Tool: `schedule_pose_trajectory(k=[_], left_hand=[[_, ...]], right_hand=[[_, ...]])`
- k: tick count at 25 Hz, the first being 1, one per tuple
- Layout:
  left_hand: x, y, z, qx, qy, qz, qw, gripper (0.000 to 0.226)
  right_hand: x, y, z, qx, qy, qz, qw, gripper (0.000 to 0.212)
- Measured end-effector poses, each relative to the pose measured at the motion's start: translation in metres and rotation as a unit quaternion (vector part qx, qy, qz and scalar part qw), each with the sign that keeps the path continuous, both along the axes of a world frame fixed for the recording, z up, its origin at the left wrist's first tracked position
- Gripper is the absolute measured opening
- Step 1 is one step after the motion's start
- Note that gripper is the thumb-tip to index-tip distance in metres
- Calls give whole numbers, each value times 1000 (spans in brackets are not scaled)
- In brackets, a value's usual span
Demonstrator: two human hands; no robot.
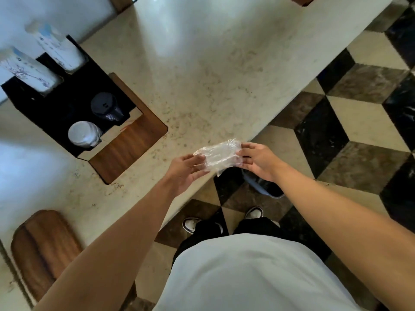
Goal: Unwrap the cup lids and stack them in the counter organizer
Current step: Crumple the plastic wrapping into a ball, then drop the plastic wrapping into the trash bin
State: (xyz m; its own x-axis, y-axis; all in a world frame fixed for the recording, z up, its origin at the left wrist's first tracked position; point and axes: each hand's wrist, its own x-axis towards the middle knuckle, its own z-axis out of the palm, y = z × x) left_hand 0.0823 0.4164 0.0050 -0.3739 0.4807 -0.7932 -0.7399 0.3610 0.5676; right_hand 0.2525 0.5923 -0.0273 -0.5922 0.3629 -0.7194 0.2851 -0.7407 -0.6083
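Observation:
A crumpled clear plastic wrapper [221, 155] hangs over the counter's front edge, pinched between both hands. My left hand [185, 170] grips its left end and my right hand [258, 161] grips its right end. No lid shows inside the wrapper. The black counter organizer [56, 113] stands at the left on the counter. A stack of black lids [105, 106] and a stack of white lids [83, 134] fill its two front slots. Two sleeves of paper cups [57, 49] stick out of its rear slots.
The organizer rests on a wooden tray [132, 142]. Another wooden board [42, 250] lies at the counter's near left. The beige stone counter [213, 75] runs diagonally. Below its edge, a grey bin [263, 187] stands on the chequered floor by my shoes.

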Motion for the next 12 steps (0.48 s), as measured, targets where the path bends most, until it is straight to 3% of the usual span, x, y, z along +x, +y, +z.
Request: schedule_pose_trajectory(k=[8,12], left_hand=[[77,105,-3,-49,94,-152,983,34],[96,148,-16,-65,113,-245,961,18]], right_hand=[[107,55,-8,-9,-31,-82,996,34],[143,65,-17,-15,-67,-153,986,36]])
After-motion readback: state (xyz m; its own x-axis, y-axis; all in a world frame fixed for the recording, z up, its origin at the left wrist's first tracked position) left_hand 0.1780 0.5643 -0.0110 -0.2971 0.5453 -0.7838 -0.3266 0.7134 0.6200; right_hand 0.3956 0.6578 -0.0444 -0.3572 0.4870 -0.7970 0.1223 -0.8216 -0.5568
